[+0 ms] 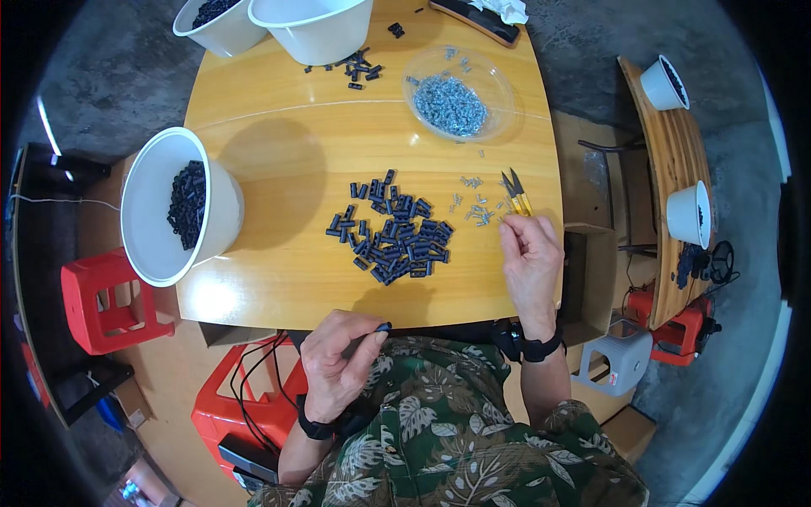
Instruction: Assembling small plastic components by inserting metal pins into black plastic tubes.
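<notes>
My left hand is at the near table edge, pinching a small black plastic part between thumb and fingertips. To the right, my right hand is closed on yellow tweezers, whose two dark pointed tips stand apart and point away from me. Just left of the tips lie several small silvery metal pieces, perhaps screws. A loose pile of short black plastic parts covers the middle of the table, between and beyond my hands.
On the wooden table stand a white tub of black parts at left and a clear round dish of silvery pieces. Another white tub and a dark flat case are farther back. Red stools stand at left.
</notes>
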The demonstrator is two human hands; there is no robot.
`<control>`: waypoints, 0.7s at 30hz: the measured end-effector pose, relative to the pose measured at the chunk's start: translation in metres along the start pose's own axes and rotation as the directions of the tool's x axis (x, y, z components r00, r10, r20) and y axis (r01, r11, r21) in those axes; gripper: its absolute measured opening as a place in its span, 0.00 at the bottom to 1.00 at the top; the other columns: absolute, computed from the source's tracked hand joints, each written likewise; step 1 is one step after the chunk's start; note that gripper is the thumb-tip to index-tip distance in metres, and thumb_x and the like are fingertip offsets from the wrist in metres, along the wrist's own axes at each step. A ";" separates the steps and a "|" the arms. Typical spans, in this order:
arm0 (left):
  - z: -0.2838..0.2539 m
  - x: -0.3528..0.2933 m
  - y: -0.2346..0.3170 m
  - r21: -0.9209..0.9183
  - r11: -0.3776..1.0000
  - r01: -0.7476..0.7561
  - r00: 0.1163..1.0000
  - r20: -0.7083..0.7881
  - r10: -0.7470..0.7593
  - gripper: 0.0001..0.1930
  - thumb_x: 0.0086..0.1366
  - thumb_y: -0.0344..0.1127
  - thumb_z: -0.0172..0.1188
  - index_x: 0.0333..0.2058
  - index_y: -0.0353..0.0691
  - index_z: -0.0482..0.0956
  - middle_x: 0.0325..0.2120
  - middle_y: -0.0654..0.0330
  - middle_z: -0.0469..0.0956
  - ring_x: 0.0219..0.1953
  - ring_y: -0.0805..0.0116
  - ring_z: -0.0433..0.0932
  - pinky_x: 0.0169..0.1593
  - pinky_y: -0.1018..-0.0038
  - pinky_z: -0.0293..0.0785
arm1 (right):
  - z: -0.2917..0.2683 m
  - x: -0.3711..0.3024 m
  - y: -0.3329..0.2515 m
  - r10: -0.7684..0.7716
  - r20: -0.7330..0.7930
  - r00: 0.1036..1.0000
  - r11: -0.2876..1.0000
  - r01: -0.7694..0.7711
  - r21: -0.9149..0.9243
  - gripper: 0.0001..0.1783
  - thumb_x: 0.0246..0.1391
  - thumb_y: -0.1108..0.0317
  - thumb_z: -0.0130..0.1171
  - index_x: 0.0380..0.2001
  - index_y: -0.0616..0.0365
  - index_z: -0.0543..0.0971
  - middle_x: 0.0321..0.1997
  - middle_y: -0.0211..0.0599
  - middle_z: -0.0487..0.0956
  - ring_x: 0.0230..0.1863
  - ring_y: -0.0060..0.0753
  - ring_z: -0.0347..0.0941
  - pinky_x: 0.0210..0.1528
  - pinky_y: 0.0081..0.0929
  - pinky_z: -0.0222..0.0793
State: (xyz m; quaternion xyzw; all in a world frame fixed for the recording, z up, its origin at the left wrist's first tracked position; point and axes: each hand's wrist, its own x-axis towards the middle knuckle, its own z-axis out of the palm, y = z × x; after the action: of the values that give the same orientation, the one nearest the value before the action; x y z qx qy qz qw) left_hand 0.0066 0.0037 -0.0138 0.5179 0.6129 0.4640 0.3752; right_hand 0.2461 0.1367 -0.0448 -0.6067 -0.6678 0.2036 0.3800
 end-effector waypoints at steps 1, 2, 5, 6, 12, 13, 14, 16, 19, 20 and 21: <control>0.000 0.000 0.000 0.001 1.000 0.002 1.000 0.002 -0.002 0.06 0.57 0.21 0.67 0.34 0.32 0.83 0.31 0.56 0.83 0.34 0.66 0.80 0.40 0.74 0.74 | 0.001 0.000 0.001 0.001 0.000 1.000 1.000 -0.001 0.001 0.06 0.54 0.81 0.63 0.36 0.62 0.81 0.28 0.37 0.74 0.25 0.28 0.72 0.28 0.25 0.67; 0.000 0.000 0.000 0.001 1.000 0.002 1.000 0.003 -0.002 0.06 0.57 0.21 0.67 0.34 0.32 0.83 0.31 0.56 0.83 0.34 0.66 0.80 0.40 0.74 0.74 | 0.002 0.000 0.002 -0.003 0.008 1.000 1.000 0.003 -0.021 0.05 0.54 0.81 0.62 0.35 0.63 0.81 0.28 0.38 0.73 0.25 0.30 0.72 0.28 0.26 0.68; 0.000 -0.001 0.001 0.003 1.000 -0.028 1.000 -0.003 0.028 0.06 0.56 0.21 0.67 0.34 0.33 0.83 0.31 0.56 0.83 0.34 0.66 0.80 0.40 0.73 0.74 | 0.005 0.002 0.005 -0.035 0.022 0.999 0.997 0.037 -0.070 0.05 0.54 0.81 0.62 0.35 0.63 0.80 0.28 0.39 0.73 0.26 0.33 0.73 0.29 0.29 0.69; 0.000 -0.001 0.001 -0.003 1.000 -0.024 1.000 -0.003 0.024 0.06 0.56 0.21 0.67 0.34 0.32 0.83 0.32 0.56 0.83 0.34 0.65 0.80 0.41 0.73 0.74 | 0.005 0.002 0.005 -0.064 0.029 0.998 0.993 0.066 -0.099 0.06 0.53 0.82 0.62 0.35 0.63 0.79 0.28 0.40 0.72 0.27 0.34 0.74 0.30 0.30 0.69; -0.003 -0.007 0.005 -0.033 0.999 -0.029 0.999 -0.015 0.028 0.07 0.56 0.21 0.67 0.34 0.31 0.83 0.33 0.55 0.84 0.35 0.64 0.81 0.43 0.72 0.74 | -0.006 -0.020 -0.028 0.197 0.339 0.920 0.792 -0.353 0.498 0.02 0.61 0.77 0.58 0.37 0.64 0.77 0.33 0.35 0.79 0.31 0.24 0.77 0.35 0.23 0.76; -0.004 -0.007 0.005 -0.065 0.997 -0.041 0.999 -0.008 0.040 0.07 0.56 0.21 0.68 0.34 0.31 0.83 0.33 0.54 0.84 0.35 0.64 0.81 0.43 0.72 0.75 | -0.011 -0.024 -0.036 0.176 0.451 0.875 0.674 -0.441 0.593 0.02 0.63 0.76 0.57 0.37 0.65 0.77 0.36 0.37 0.81 0.32 0.23 0.79 0.37 0.23 0.79; -0.004 -0.008 0.006 -0.057 0.998 -0.035 0.999 -0.016 0.034 0.07 0.56 0.21 0.68 0.34 0.31 0.83 0.33 0.54 0.84 0.35 0.64 0.81 0.43 0.72 0.75 | -0.013 -0.027 -0.042 0.170 0.461 0.871 0.670 -0.445 0.594 0.02 0.63 0.76 0.57 0.37 0.65 0.77 0.36 0.37 0.81 0.32 0.23 0.79 0.37 0.23 0.79; -0.005 -0.008 0.010 -0.119 0.993 -0.024 0.999 0.020 0.026 0.07 0.56 0.22 0.68 0.35 0.31 0.83 0.34 0.54 0.84 0.35 0.63 0.81 0.43 0.72 0.75 | -0.013 -0.031 -0.051 0.053 0.659 0.751 0.386 -0.624 0.680 0.03 0.61 0.78 0.59 0.38 0.65 0.77 0.34 0.40 0.82 0.31 0.26 0.80 0.36 0.25 0.80; -0.006 -0.008 0.010 -0.155 0.987 -0.030 0.999 0.029 0.035 0.08 0.57 0.22 0.68 0.36 0.32 0.83 0.34 0.54 0.84 0.35 0.64 0.81 0.41 0.72 0.75 | -0.008 -0.038 -0.058 0.000 0.722 0.692 0.281 -0.693 0.664 0.04 0.60 0.79 0.60 0.38 0.65 0.78 0.33 0.41 0.82 0.31 0.29 0.81 0.36 0.26 0.81; -0.007 -0.009 0.010 -0.169 0.985 -0.032 0.999 0.034 0.038 0.08 0.57 0.22 0.68 0.36 0.32 0.83 0.34 0.54 0.84 0.35 0.65 0.81 0.41 0.72 0.75 | -0.007 -0.040 -0.061 -0.024 0.756 0.654 0.246 -0.729 0.639 0.04 0.60 0.80 0.59 0.39 0.66 0.79 0.33 0.41 0.82 0.31 0.29 0.81 0.36 0.26 0.81; -0.008 -0.010 0.009 -0.164 0.986 -0.039 0.999 0.030 0.044 0.08 0.57 0.21 0.68 0.36 0.33 0.83 0.33 0.54 0.84 0.35 0.66 0.81 0.40 0.73 0.75 | -0.007 -0.042 -0.065 -0.043 0.764 0.644 0.256 -0.732 0.631 0.04 0.60 0.80 0.59 0.38 0.66 0.79 0.33 0.41 0.82 0.31 0.29 0.81 0.37 0.26 0.81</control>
State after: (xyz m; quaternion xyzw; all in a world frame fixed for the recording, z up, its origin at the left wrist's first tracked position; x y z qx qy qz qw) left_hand 0.0035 -0.0075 -0.0028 0.5056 0.5556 0.5117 0.4169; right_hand 0.2075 0.0834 -0.0038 -0.3106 -0.3469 0.8209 0.3305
